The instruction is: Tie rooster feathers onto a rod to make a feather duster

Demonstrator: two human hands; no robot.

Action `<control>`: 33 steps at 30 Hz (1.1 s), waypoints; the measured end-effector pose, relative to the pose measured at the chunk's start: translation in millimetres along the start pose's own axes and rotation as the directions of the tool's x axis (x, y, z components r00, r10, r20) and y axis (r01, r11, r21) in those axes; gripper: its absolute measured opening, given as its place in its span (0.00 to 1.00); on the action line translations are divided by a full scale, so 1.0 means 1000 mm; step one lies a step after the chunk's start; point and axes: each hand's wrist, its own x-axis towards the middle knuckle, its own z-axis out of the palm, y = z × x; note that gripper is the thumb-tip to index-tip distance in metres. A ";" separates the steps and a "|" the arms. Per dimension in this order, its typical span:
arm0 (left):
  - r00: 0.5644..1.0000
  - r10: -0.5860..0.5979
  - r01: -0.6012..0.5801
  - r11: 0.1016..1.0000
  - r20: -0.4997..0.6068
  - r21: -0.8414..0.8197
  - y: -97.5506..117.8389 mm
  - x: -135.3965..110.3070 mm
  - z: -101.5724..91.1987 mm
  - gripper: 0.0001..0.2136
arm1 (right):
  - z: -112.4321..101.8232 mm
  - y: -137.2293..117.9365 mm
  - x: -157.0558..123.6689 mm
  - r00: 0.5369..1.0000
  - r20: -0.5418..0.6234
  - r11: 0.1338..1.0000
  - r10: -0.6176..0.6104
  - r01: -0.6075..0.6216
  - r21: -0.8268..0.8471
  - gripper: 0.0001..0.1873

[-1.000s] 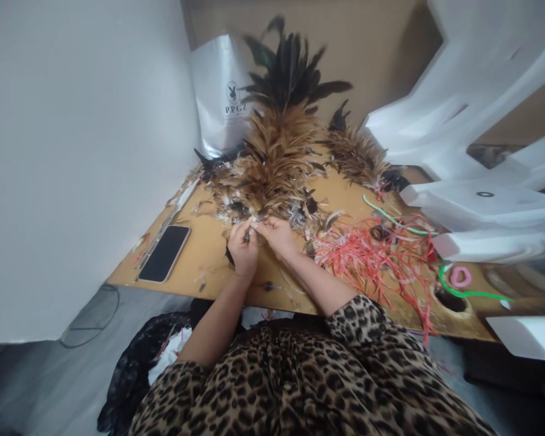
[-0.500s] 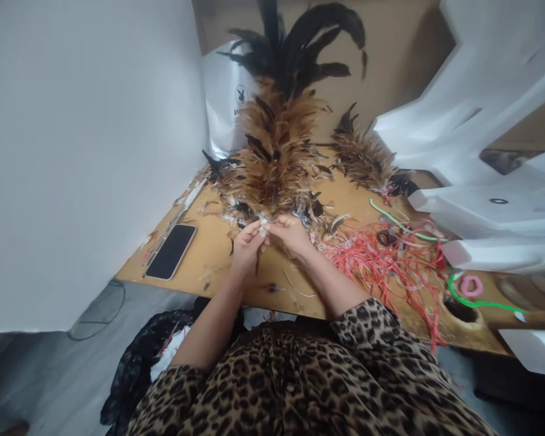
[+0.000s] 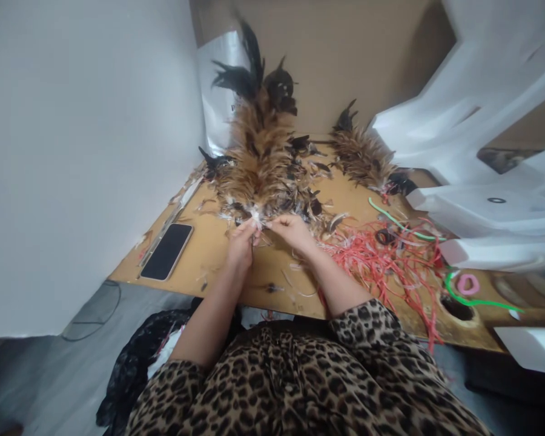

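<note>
My left hand is closed around the white lower end of a tall feather bunch. The bunch rises away from me, fluffy brown along its length with black plumes at the tip. Close by on the right, my right hand has its fingers pinched together beside that white end. Whatever lies between those fingertips is too small to make out. Loose brown and black feathers lie behind and around both hands, partly hidden by the bunch.
A phone lies left on the wooden table. Tangled red strips spread to the right, near a smaller feather bunch, a green strip and a pink ring. A white machine stands far right, by a hole.
The feather bunch has dropped and shifted left, its black plumes now lower and drawn closer together. My hands have moved slightly apart, the left one shifting left.
</note>
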 end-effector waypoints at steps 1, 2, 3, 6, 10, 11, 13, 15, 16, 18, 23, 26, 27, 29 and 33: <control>0.999 -0.034 0.035 0.998 0.025 -0.050 0.003 0.004 -0.001 0.10 | -0.011 0.000 0.003 0.999 0.020 0.999 0.034 -0.033 -0.027 0.18; 0.997 -0.065 0.069 0.993 0.049 -0.100 0.005 0.008 -0.003 0.09 | -0.023 0.000 0.006 0.997 0.030 0.995 0.069 -0.066 -0.072 0.19; 0.994 -0.092 0.101 0.984 0.065 -0.148 0.007 0.011 -0.005 0.09 | -0.036 0.001 0.009 0.995 0.024 0.986 0.099 -0.095 -0.135 0.19; 0.985 -0.153 0.169 0.949 0.080 -0.267 0.010 0.016 -0.011 0.06 | -0.073 0.008 0.019 0.980 -0.117 0.906 0.160 -0.193 -0.376 0.18; 0.976 -0.190 0.217 0.914 0.110 -0.343 0.009 0.016 -0.017 0.06 | -0.101 0.021 0.029 0.939 -0.268 0.700 0.217 -0.341 -0.628 0.11; 0.974 -0.189 0.220 0.910 0.121 -0.351 0.009 0.015 -0.018 0.06 | -0.103 0.022 0.031 0.933 -0.298 0.655 0.202 -0.355 -0.668 0.11; 0.974 -0.188 0.223 0.908 0.130 -0.356 0.008 0.014 -0.019 0.05 | -0.103 0.022 0.033 0.929 -0.343 0.600 0.136 -0.353 -0.718 0.12; 0.973 -0.194 0.225 0.909 0.122 -0.352 0.008 0.014 -0.019 0.05 | -0.097 0.018 0.032 0.922 -0.384 0.582 0.040 -0.334 -0.741 0.13; 0.973 -0.197 0.226 0.908 0.117 -0.352 0.008 0.014 -0.019 0.05 | -0.094 0.016 0.032 0.917 -0.398 0.578 -0.003 -0.323 -0.749 0.14; 0.973 -0.199 0.229 0.905 0.118 -0.359 0.008 0.014 -0.020 0.05 | -0.086 0.011 0.032 0.924 -0.381 0.569 -0.031 -0.297 -0.767 0.15; 0.973 -0.193 0.228 0.902 0.129 -0.367 0.006 0.014 -0.023 0.03 | -0.080 0.016 0.036 0.957 -0.252 0.481 0.142 -0.289 -0.828 0.15; 0.973 -0.193 0.227 0.897 0.127 -0.378 0.005 0.014 -0.024 0.03 | -0.089 0.025 0.037 0.936 -0.325 0.434 0.139 -0.352 -0.829 0.18; 0.973 -0.195 0.229 0.897 0.125 -0.378 0.005 0.014 -0.024 0.04 | -0.092 0.026 0.036 0.929 -0.352 0.442 0.118 -0.366 -0.819 0.19; 0.974 -0.198 0.225 0.900 0.109 -0.373 0.005 0.014 -0.023 0.04 | -0.095 0.027 0.034 0.914 -0.402 0.477 0.058 -0.379 -0.793 0.20; 0.976 -0.212 0.215 0.906 0.050 -0.364 0.005 0.015 -0.022 0.05 | -0.090 0.019 0.031 0.898 -0.441 0.487 0.005 -0.387 -0.783 0.18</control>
